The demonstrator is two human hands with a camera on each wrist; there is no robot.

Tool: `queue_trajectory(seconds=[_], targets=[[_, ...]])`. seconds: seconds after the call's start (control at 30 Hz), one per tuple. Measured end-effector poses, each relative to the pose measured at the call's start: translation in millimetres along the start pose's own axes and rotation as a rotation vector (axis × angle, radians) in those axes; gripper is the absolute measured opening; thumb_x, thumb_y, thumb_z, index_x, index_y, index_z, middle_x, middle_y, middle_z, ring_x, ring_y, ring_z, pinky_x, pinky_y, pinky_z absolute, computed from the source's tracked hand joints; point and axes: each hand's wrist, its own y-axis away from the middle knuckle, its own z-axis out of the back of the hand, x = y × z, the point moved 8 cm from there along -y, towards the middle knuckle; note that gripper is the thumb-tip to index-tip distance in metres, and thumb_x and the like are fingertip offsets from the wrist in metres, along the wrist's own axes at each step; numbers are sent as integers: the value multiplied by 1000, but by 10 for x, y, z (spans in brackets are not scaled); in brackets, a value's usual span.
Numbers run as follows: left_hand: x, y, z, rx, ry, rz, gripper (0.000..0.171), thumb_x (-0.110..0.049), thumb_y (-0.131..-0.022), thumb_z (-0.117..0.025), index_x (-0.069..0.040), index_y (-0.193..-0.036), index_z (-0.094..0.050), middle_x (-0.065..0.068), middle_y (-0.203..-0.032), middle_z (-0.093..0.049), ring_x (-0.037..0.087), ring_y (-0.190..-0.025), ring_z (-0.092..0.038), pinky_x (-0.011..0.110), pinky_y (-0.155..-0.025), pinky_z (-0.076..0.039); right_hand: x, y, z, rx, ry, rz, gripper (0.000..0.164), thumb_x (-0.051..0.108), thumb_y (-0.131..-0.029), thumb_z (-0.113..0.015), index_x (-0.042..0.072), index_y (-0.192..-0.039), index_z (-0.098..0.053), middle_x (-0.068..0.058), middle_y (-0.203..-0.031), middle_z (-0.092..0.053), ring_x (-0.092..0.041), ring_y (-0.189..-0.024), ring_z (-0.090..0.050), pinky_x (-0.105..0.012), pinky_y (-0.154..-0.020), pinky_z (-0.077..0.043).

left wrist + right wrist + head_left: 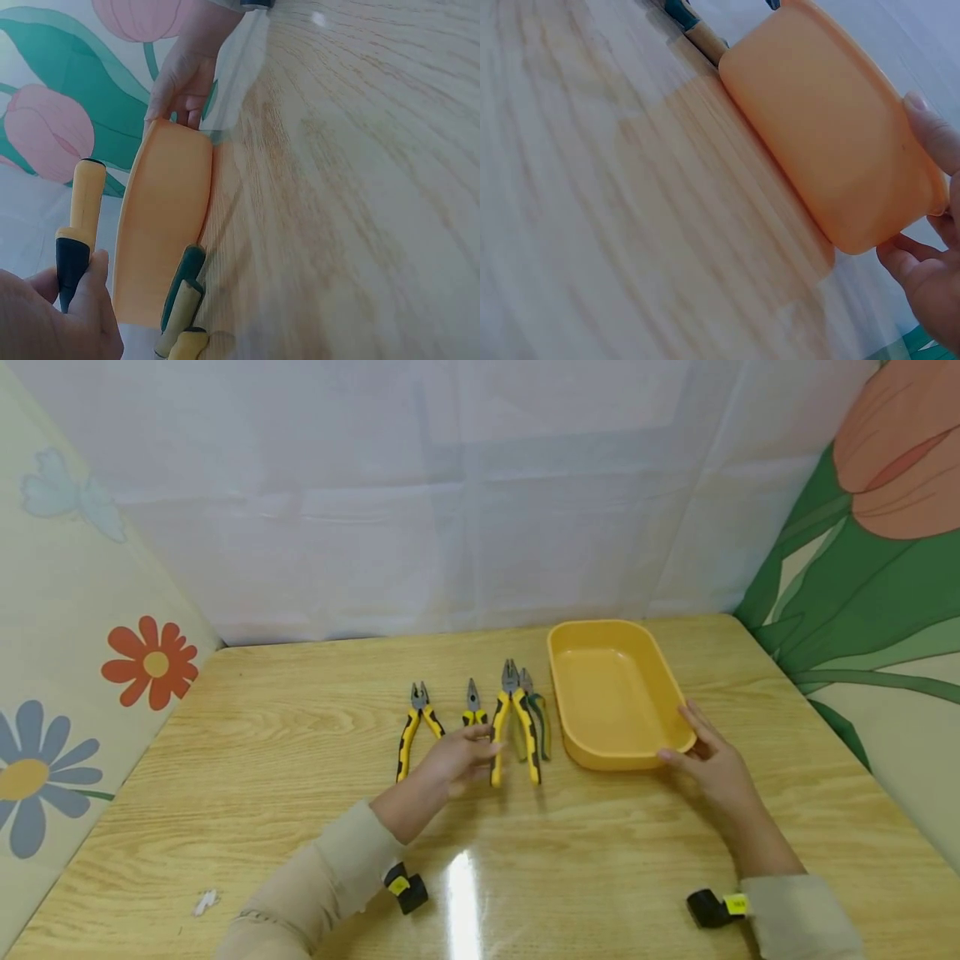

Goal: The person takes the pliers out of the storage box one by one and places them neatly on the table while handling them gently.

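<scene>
My left hand (pixel 453 762) pinches one handle of a pair of yellow-and-black combination pliers (pixel 528 727). In the left wrist view that handle (pixel 88 199) stands up from between thumb and fingers, off the table. Beneath and just right of these pliers lies a green-handled pair (pixel 545 727), partly covered in the head view. My right hand (pixel 712 768) grips the near right corner of a yellow-orange plastic tray (pixel 615 762), thumb on its rim (pixel 930 131) and fingers lower on the wall. The tray's inside holds nothing.
Left of my left hand lie yellow-and-black combination pliers (pixel 408 739). Long-nose pliers (pixel 472 697) lie behind the hand, their handles partly hidden. Small white scraps (pixel 205 902) lie at the table's near left. A white cloth wall (pixel 450 552) borders the back edge.
</scene>
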Motion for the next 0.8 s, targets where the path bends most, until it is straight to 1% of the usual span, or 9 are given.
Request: queue_trajectory(seconds=[0.13, 0.33, 0.6, 0.8], targets=[[-3, 3, 30, -4, 13, -1, 50, 3, -85, -48, 5, -131, -28, 25, -125, -36, 38, -107, -42, 40, -88, -41, 5, 1, -1, 1, -6, 2, 70, 13, -82, -59, 10, -137, -17, -1, -144, -5, -18, -126, -17, -4, -86, -29], [2, 18, 68, 16, 46, 3, 53, 3, -85, -49, 5, -132, -24, 26, -124, -36, 39, -107, -42, 41, -88, -41, 5, 0, 1, 4, 12, -10, 70, 16, -82, -59, 10, -137, -16, -2, -144, -4, -18, -126, -17, -4, -86, -29], [-18, 31, 154, -17, 71, -2, 51, 5, -84, -48, 6, -130, -28, 25, -122, -38, 36, -105, -44, 41, -85, -43, -11, -5, 18, -4, -11, -10, 70, 16, -82, -59, 12, -137, -17, 4, -143, -6, -15, -126, -18, -5, -87, -29], [0, 44, 208, -5, 97, 8, 52, 6, -85, -46, 7, -132, -22, 27, -124, -36, 39, -110, -39, 43, -87, -41, -8, 1, 1, 5, -14, -17, 70, 15, -82, -59, 12, -138, -16, 5, -143, -6, -15, -126, -16, -5, -88, -28]])
